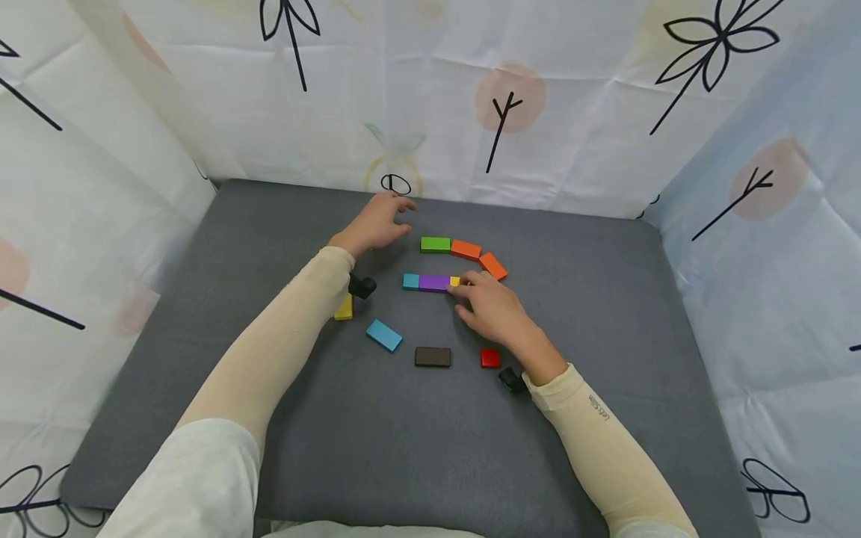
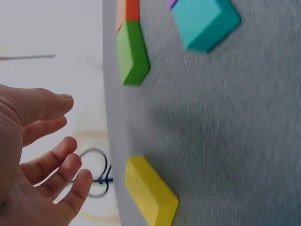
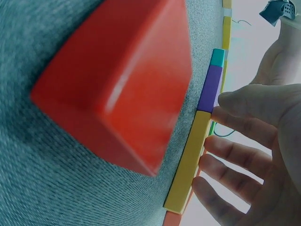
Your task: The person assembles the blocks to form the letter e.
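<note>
My right hand (image 1: 498, 310) is at the right end of a straight row made of a teal block (image 1: 411, 282), a purple block (image 1: 433, 284) and a yellow block (image 1: 455, 281). Its fingers are extended and appear to touch the yellow block (image 3: 188, 162), which they partly cover in the head view. Toward the back of the table, my left hand (image 1: 377, 222) hovers with loosely bent fingers and holds nothing. To its right a green block (image 1: 435, 245) touches an orange block (image 1: 466, 249), followed by a second, angled orange block (image 1: 494, 266).
A yellow block (image 1: 344, 307) shows partly behind the left forearm. Nearer me lie a blue block (image 1: 384, 335), a dark brown block (image 1: 433, 357) and a red block (image 1: 490, 359) beside the right wrist. Patterned cloth (image 1: 444, 97) surrounds the grey table (image 1: 417, 448).
</note>
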`<state>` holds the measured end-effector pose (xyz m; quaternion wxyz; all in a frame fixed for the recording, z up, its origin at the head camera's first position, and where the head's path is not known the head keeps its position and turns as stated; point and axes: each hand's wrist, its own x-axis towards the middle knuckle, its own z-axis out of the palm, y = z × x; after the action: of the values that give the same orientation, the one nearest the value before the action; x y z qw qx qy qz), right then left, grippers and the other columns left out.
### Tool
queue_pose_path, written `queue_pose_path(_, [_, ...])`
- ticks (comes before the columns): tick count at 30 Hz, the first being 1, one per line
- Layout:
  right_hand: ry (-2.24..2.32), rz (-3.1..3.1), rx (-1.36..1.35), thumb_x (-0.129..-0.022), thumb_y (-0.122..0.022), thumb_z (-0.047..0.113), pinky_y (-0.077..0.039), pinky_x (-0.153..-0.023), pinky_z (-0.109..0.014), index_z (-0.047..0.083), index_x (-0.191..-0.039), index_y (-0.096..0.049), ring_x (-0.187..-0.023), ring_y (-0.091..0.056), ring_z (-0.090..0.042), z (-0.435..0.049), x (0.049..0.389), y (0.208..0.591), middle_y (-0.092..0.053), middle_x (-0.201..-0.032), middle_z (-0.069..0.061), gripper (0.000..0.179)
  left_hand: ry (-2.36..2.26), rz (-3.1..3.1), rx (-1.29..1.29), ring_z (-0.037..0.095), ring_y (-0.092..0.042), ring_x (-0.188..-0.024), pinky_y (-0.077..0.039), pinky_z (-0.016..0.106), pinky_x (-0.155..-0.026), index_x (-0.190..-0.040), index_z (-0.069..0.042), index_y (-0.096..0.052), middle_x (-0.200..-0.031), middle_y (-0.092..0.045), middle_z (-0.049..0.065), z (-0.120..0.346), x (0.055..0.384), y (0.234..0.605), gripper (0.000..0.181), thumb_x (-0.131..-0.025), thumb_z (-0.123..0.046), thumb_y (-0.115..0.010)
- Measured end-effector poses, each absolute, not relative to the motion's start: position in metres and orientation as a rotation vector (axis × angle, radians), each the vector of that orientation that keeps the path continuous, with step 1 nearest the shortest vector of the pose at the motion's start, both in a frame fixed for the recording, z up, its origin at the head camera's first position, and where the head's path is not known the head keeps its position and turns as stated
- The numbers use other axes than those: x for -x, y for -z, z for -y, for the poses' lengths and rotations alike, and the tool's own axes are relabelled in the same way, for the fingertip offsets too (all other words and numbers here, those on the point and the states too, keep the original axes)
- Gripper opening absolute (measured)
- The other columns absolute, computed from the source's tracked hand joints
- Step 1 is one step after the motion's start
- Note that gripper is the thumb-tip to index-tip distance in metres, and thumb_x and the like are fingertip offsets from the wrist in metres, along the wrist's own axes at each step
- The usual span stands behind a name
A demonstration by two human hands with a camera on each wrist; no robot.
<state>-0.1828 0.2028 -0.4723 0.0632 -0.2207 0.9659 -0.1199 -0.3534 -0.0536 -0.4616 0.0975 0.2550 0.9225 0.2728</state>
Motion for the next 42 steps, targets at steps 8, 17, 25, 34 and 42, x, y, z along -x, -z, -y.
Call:
queue_pose_path(8, [0.36,-2.925,0.676,-0.105,-0.074,0.02,-0.056,-0.084,-0.042,0.013,-0.144,-0.073,-0.116,-0.056,-0.027,-0.201,0.183,0.472,-0.063,-0.138,-0.01,0.04,-0.832,-2.722,-0.657,0.041,-0.051,-0.137,-0.044,0.055,-0.111,-0.152,0.0,-0.058,-0.149,-0.051,0.025,0.08,0.358,0.466,0.048,-0.106,-0.012,-0.068])
queue_pose_path(17, [0.358,-2.92,0.673,-0.105,-0.074,0.02,-0.056,-0.086,-0.043,0.013,-0.145,-0.072,-0.116,-0.056,-0.027,-0.2,0.184,0.473,-0.062,-0.138,-0.01,0.041,-0.736,-2.71,-0.572,0.041,-0.051,-0.131,-0.045,0.055,-0.109,-0.154,0.0,-0.056,-0.145,-0.05,0.027,0.094,0.359,0.48,0.051,-0.106,-0.011,-0.066])
queue_pose_path(25, [0.338,-2.915,0.654,-0.105,-0.074,0.021,-0.056,-0.087,-0.044,0.013,-0.146,-0.071,-0.118,-0.056,-0.028,-0.204,0.186,0.473,-0.061,-0.141,-0.011,0.042,-0.69,-2.71,-0.574,0.038,-0.052,-0.127,-0.045,0.051,-0.109,-0.153,-0.002,-0.057,-0.146,-0.052,0.025,0.091,0.362,0.49,0.051,-0.104,-0.009,-0.068])
queue_pose_path(34, [0.33,-2.906,0.663,-0.106,-0.073,0.022,-0.056,-0.086,-0.045,0.014,-0.147,-0.071,-0.117,-0.056,-0.028,-0.201,0.185,0.471,-0.062,-0.141,-0.011,0.042,-0.649,-2.719,-0.57,0.038,-0.052,-0.129,-0.043,0.051,-0.112,-0.152,-0.001,-0.058,-0.148,-0.053,0.024,0.093,0.362,0.495,0.049,-0.104,-0.006,-0.065])
queue_pose_path(42, [0.325,-2.906,0.652,-0.106,-0.073,0.022,-0.056,-0.086,-0.044,0.014,-0.146,-0.071,-0.117,-0.056,-0.028,-0.2,0.181,0.469,-0.062,-0.141,-0.011,0.041,-0.656,-2.72,-0.602,0.038,-0.053,-0.129,-0.043,0.051,-0.113,-0.15,-0.002,-0.061,-0.146,-0.055,0.024,0.094,0.358,0.491,0.047,-0.103,-0.004,-0.065])
